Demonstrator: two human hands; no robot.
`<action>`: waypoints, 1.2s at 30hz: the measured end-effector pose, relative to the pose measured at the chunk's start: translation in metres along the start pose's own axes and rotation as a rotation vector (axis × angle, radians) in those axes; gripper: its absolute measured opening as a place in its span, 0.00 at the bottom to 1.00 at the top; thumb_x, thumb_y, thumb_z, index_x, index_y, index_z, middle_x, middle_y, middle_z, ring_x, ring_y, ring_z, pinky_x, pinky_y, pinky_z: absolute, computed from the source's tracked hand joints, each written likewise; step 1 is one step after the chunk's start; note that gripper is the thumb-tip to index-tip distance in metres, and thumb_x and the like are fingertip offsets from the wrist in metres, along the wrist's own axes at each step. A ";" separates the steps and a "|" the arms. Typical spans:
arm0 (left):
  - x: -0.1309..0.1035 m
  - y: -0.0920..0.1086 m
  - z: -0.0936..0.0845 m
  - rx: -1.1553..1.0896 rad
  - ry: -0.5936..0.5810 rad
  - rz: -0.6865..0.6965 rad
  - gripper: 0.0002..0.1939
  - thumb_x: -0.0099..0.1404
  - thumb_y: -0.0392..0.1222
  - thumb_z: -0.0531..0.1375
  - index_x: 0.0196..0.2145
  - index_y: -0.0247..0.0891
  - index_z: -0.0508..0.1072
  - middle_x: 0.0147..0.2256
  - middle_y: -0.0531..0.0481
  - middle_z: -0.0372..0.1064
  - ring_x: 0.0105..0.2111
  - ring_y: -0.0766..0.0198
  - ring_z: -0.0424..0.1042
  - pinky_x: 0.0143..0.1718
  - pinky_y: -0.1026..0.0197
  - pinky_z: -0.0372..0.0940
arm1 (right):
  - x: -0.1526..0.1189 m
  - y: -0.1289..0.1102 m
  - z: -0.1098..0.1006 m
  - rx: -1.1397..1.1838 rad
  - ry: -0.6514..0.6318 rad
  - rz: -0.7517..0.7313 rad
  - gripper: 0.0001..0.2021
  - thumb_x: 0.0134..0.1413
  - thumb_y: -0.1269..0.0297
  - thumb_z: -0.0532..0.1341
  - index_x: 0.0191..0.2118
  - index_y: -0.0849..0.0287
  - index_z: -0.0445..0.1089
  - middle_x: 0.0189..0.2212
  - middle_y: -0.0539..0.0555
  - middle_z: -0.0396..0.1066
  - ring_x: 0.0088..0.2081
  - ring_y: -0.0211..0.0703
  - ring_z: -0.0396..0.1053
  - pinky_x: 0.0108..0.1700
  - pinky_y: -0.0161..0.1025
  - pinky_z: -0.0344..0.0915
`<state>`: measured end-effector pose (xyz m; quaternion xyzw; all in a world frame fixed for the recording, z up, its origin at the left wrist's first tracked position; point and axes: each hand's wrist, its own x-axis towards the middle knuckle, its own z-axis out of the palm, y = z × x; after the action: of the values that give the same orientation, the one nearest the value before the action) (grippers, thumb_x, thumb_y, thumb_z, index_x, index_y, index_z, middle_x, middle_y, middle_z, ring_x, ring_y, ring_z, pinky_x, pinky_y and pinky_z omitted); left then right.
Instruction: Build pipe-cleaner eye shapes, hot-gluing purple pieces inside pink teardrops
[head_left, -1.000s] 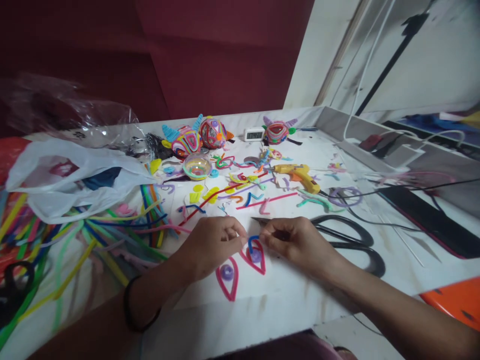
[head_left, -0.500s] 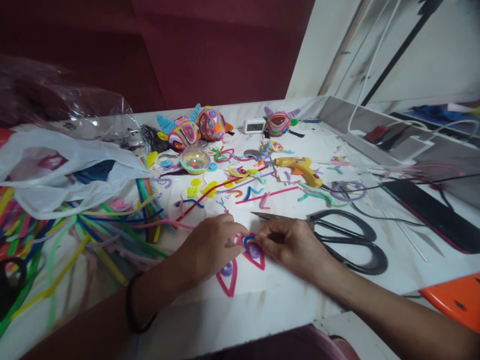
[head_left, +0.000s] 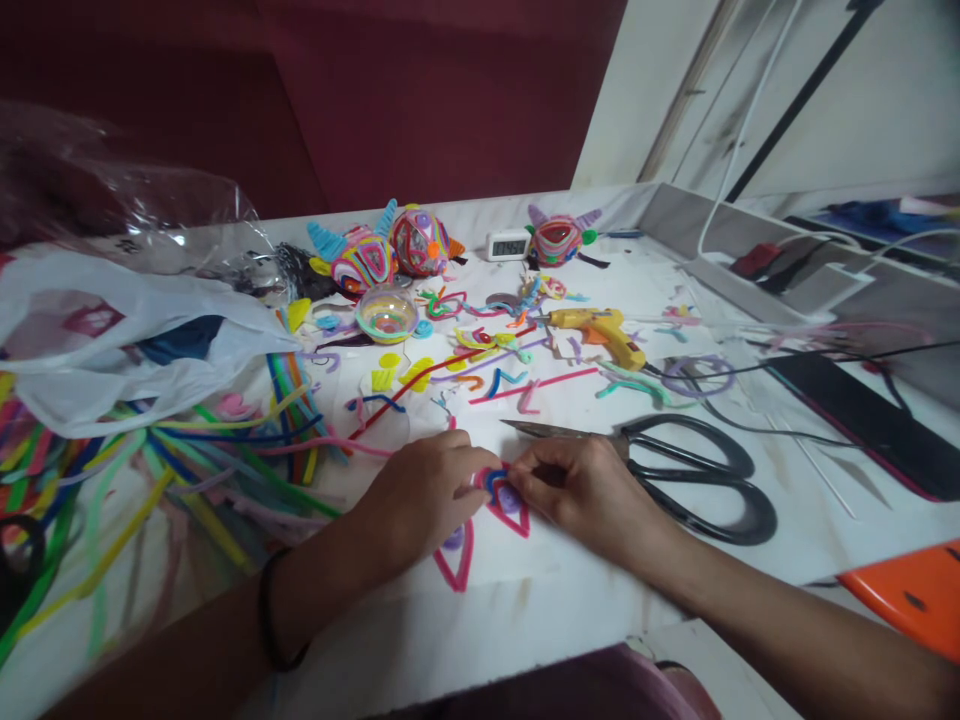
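My left hand (head_left: pixel 427 490) has its fingers closed on the left side of a short, bent blue pipe cleaner (head_left: pixel 493 480). From the other side, my right hand (head_left: pixel 585 492) pinches it between thumb and forefinger. The blue piece lies in a pointed pink pipe-cleaner outline (head_left: pixel 519 527) with a purple coil (head_left: pixel 511 499) inside. A second pink pointed outline (head_left: pixel 460 572), also with a purple centre, lies partly under my left hand. Large black-handled scissors (head_left: pixel 697 474) rest just beyond my right hand, blade pointing left.
A yellow glue gun (head_left: pixel 611 338) lies behind the scissors, near a black phone (head_left: pixel 847 420). Loose pipe cleaners (head_left: pixel 165 480) and a white plastic bag (head_left: pixel 112 370) fill the left. Behind are a clear bowl (head_left: pixel 386 315), decorated balls (head_left: pixel 424 241) and a small digital clock (head_left: pixel 508 246).
The view has shifted slightly. Both hands stay at the blue pipe cleaner, with the left fingers lowered a little over it. Otherwise things lie as before.
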<state>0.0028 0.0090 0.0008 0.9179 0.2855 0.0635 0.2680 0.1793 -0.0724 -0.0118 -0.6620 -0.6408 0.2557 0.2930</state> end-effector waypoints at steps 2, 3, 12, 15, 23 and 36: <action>0.000 0.000 0.000 0.005 -0.004 0.003 0.11 0.59 0.29 0.61 0.38 0.38 0.77 0.29 0.54 0.63 0.25 0.69 0.63 0.28 0.67 0.56 | 0.000 0.000 0.000 -0.013 -0.003 -0.010 0.08 0.50 0.69 0.60 0.27 0.56 0.76 0.21 0.49 0.74 0.22 0.37 0.67 0.26 0.34 0.59; 0.000 0.001 0.000 0.013 -0.007 0.005 0.11 0.59 0.29 0.61 0.38 0.38 0.77 0.29 0.54 0.63 0.26 0.69 0.63 0.28 0.66 0.56 | 0.000 0.000 0.000 -0.020 -0.003 -0.017 0.08 0.51 0.69 0.60 0.27 0.56 0.76 0.21 0.49 0.74 0.23 0.37 0.67 0.26 0.34 0.59; 0.000 0.001 0.002 0.087 -0.043 0.020 0.10 0.62 0.30 0.58 0.38 0.39 0.77 0.30 0.53 0.64 0.31 0.65 0.67 0.32 0.64 0.57 | -0.004 -0.001 0.000 -0.116 0.001 -0.139 0.10 0.56 0.69 0.58 0.30 0.57 0.77 0.25 0.53 0.75 0.26 0.39 0.70 0.29 0.35 0.62; -0.001 0.001 0.002 0.075 -0.043 0.015 0.09 0.62 0.31 0.59 0.38 0.38 0.77 0.30 0.53 0.63 0.31 0.64 0.67 0.32 0.63 0.57 | -0.006 -0.001 0.000 -0.158 -0.004 -0.193 0.10 0.57 0.70 0.57 0.31 0.57 0.77 0.28 0.54 0.76 0.30 0.41 0.71 0.32 0.36 0.64; -0.001 -0.001 0.003 0.066 -0.036 0.029 0.10 0.63 0.31 0.58 0.39 0.38 0.78 0.30 0.52 0.64 0.30 0.65 0.66 0.31 0.64 0.57 | -0.015 0.005 -0.002 -0.244 0.076 -0.259 0.11 0.59 0.68 0.56 0.40 0.60 0.76 0.35 0.59 0.77 0.36 0.47 0.73 0.38 0.42 0.68; 0.000 -0.005 0.005 0.049 -0.028 0.049 0.11 0.63 0.31 0.58 0.40 0.38 0.78 0.30 0.52 0.65 0.30 0.64 0.67 0.31 0.64 0.57 | -0.024 0.011 -0.002 -0.295 0.081 -0.304 0.12 0.61 0.69 0.54 0.39 0.59 0.76 0.31 0.57 0.73 0.32 0.45 0.72 0.34 0.40 0.67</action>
<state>0.0016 0.0101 -0.0058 0.9318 0.2608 0.0502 0.2476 0.1873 -0.0969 -0.0197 -0.6032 -0.7514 0.0850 0.2536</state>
